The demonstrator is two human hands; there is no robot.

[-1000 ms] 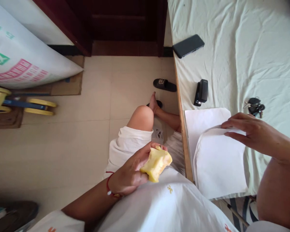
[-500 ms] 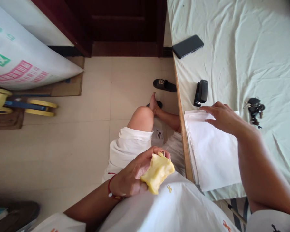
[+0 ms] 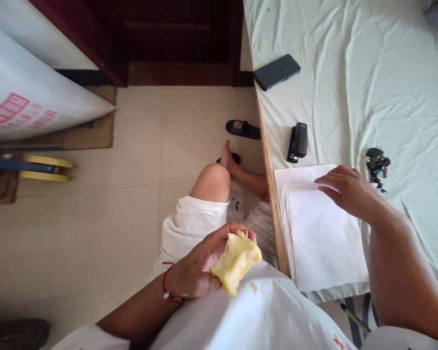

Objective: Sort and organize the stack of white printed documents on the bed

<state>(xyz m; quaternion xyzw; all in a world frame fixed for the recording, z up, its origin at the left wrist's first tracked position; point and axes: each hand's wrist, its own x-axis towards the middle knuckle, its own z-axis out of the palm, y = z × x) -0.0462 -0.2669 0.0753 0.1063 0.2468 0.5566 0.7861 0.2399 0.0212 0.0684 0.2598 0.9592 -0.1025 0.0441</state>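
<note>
I am looking down at the bed (image 3: 368, 73), its pale green sheet lying rumpled beside the tiled floor. Near the bed's edge the stack of white papers (image 3: 324, 238) is lying flat, and my right hand (image 3: 346, 189) is resting on its far corner, fingers spread loosely and pressing the top sheet, gripping nothing. My left hand (image 3: 197, 265) is curling tightly around a bitten apple (image 3: 235, 262) above my lap. Beyond the papers are sitting a black phone (image 3: 276, 71), a stapler (image 3: 297, 142) and keys (image 3: 375, 161).
</note>
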